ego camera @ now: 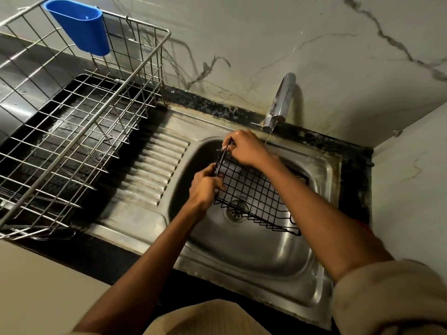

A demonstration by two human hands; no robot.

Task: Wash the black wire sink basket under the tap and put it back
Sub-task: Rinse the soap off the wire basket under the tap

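The black wire sink basket (256,197) hangs tilted inside the steel sink (321,175), above the drain (238,211). My left hand (205,187) grips the near part of its left rim. My right hand (246,147) pinches the far end of that same rim, just left of the tap. The chrome tap (278,105) juts from the wall, and a thin stream of water falls from its spout past my right hand. My right forearm hides part of the basket's far side.
A large silver wire dish rack (79,122) stands on the dark counter at the left, with a blue plastic cup holder (82,25) hung on its back rail. The ribbed steel drainboard (152,168) lies between rack and basin. Marble wall tiles close in behind and to the right.
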